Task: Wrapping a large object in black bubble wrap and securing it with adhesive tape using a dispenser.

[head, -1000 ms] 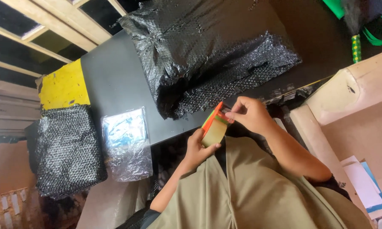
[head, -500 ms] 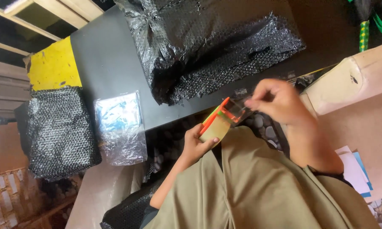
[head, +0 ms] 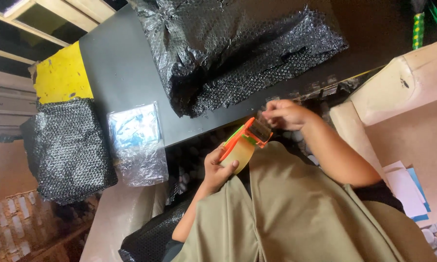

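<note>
Head view: I see the left hand (head: pixel 217 167) clamped around the roll of an orange tape dispenser (head: pixel 243 140), held just off the near edge of the black table (head: pixel 126 73). Its long axis runs diagonally, cutter end pointing up-right toward the right hand (head: pixel 284 114). That hand's fingers are pinched together at the cutter end, apparently on the tape end. A black bubble-wrap bundle (head: pixel 238 48) lies beyond.

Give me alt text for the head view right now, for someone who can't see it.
A person's left hand holds an orange tape dispenser while the right hand pinches at the tape end by its blade, at the edge of a dark table. On the table lie a large black bubble-wrap bundle, a smaller black bubble-wrap parcel and a clear bag with blue contents.
</note>
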